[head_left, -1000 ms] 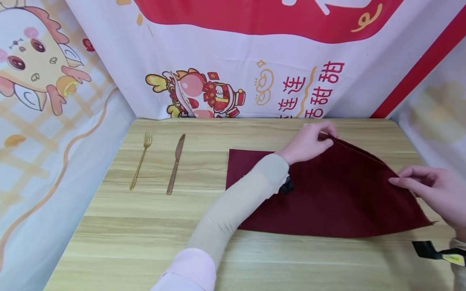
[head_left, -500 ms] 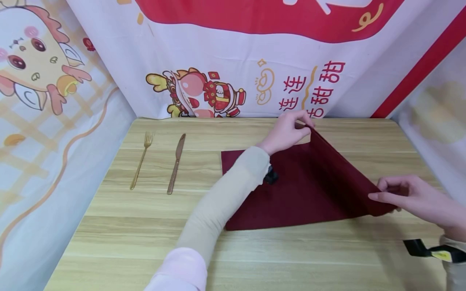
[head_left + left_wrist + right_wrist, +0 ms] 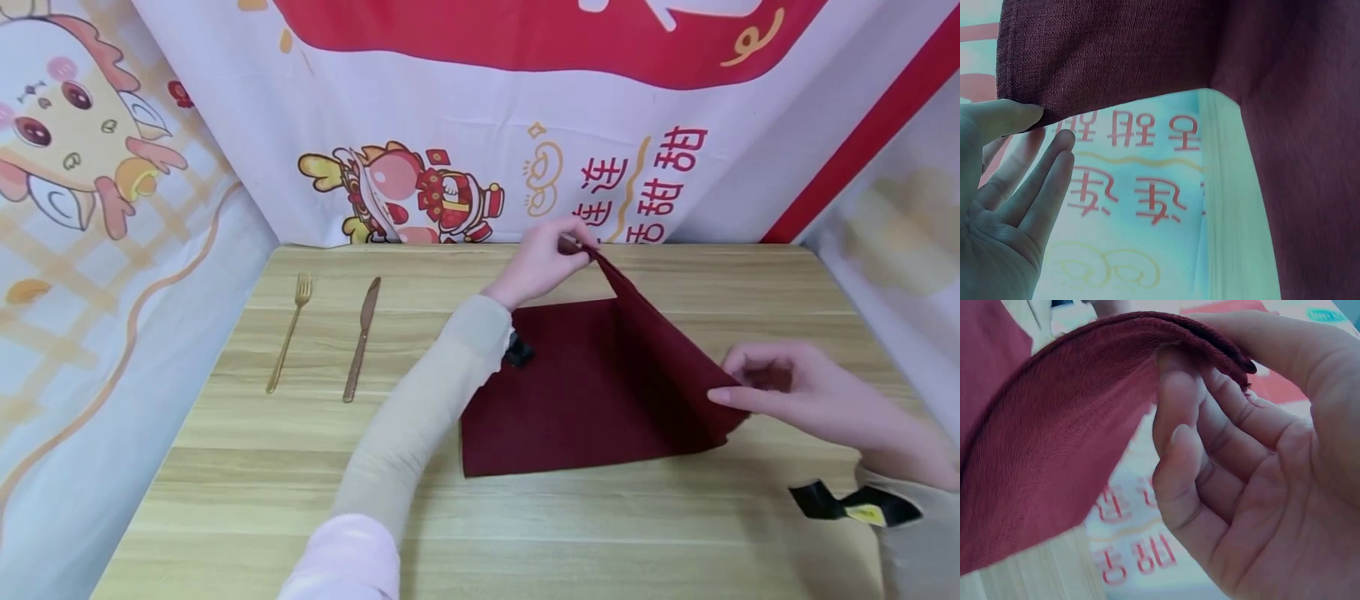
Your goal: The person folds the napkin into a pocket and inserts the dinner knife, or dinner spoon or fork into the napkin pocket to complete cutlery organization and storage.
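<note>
Dark red cloth [image 3: 562,392] lies partly flat on the desk [image 3: 262,500], right of its middle; I note that the portion toward the right edge is lifted. I see the left hand [image 3: 538,262] pinching a raised corner near the far edge, its remaining fingers loosely extended. The right hand [image 3: 806,393] grips the raised border nearer the right edge, thumb against bent fingers. Toward the left edge I record a knife [image 3: 363,337] and, farther out, a fork [image 3: 288,337], lying apart.
</note>
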Available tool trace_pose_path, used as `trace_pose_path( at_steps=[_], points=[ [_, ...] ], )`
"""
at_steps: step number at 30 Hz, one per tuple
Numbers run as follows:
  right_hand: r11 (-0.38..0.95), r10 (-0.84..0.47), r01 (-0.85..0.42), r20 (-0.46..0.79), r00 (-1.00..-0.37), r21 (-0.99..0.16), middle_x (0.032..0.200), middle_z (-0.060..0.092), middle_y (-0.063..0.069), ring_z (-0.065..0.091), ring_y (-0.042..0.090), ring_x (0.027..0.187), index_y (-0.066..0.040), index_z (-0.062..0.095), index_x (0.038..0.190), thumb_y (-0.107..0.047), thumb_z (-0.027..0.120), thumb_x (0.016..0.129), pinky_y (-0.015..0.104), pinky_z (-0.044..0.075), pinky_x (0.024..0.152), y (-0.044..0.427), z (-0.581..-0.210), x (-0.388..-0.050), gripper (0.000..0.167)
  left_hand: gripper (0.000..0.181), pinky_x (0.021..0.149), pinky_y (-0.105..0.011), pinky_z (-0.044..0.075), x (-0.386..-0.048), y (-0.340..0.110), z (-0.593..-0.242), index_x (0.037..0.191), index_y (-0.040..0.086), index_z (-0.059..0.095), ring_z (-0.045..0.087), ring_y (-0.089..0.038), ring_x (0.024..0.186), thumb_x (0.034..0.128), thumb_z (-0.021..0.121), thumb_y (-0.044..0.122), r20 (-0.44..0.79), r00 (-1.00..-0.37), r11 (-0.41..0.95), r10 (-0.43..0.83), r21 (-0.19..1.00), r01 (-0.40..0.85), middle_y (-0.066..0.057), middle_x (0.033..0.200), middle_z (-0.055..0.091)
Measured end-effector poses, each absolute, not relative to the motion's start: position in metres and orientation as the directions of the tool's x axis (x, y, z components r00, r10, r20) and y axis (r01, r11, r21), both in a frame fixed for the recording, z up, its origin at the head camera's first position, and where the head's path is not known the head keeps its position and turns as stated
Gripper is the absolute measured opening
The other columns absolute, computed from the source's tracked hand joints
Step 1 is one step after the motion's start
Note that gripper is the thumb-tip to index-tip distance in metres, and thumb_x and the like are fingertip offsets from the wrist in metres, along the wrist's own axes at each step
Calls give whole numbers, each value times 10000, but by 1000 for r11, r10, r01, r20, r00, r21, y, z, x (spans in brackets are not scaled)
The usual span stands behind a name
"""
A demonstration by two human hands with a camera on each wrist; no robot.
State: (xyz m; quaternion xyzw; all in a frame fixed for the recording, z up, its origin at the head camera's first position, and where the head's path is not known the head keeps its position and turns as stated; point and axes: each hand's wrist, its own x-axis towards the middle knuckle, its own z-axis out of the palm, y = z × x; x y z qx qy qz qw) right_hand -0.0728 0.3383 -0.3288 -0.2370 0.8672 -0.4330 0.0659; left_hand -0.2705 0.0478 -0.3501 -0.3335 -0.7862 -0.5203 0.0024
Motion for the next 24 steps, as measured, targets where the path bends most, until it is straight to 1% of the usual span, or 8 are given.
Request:
trace_pose_path(
  at_steps=[3,6,11,15,20,22,24],
  points=[
    [463,-519,-418,143,-843,-782,791,652,-18,615,153,635,-165,688,901,31,769,882,275,499,557,322,-329,-78,214,112,851,-231,526,-272,34,-350,960,83,720,688,-136,906,924,701,-21,364,-782,244,505,809,534,-5,1040,693],
    [436,-553,-451,164,-817,-779,767,652,-46,605,140,638,-186,683,897,18,787,871,272,491,563,306,-329,-83,230,104,841,-231,531,-273,20,-350,937,84,719,690,-128,887,917,706,-17,372,-786,264,494,797,543,-4,1013,692],
    [416,-595,-468,156,-788,-780,780,652,-67,603,135,694,-212,683,920,-25,798,876,271,483,604,283,-332,-89,224,96,820,-248,547,-274,-4,-353,920,69,731,703,-136,865,894,726,-23,403,-786,304,468,762,572,-24,987,703],
    [381,-629,-471,151,-763,-795,799,646,-62,605,143,730,-199,676,946,-28,785,886,278,497,639,267,-335,-95,212,90,807,-260,558,-273,-24,-359,914,64,727,710,-140,866,893,732,-24,401,-790,324,464,753,573,-32,988,693],
    [345,-661,-478,152,-735,-808,787,639,-68,592,143,730,-202,675,950,-25,770,888,282,482,594,246,-340,-100,210,90,797,-280,567,-270,-47,-367,928,78,721,706,-148,872,916,726,-11,363,-804,344,471,764,546,-37,994,680],
    [344,-664,-482,154,-732,-805,808,651,-78,598,140,747,-210,685,957,-22,762,886,276,484,590,237,-342,-101,216,95,802,-286,569,-269,-55,-369,934,89,719,705,-147,881,923,722,-5,349,-812,358,468,765,535,-46,1006,689],
    [347,-658,-483,158,-736,-804,843,668,-83,613,142,778,-212,697,971,-13,753,882,276,505,616,229,-344,-102,225,101,806,-289,569,-268,-62,-371,939,96,717,702,-144,884,927,719,-4,343,-817,371,464,762,531,-46,1009,693]
  ],
)
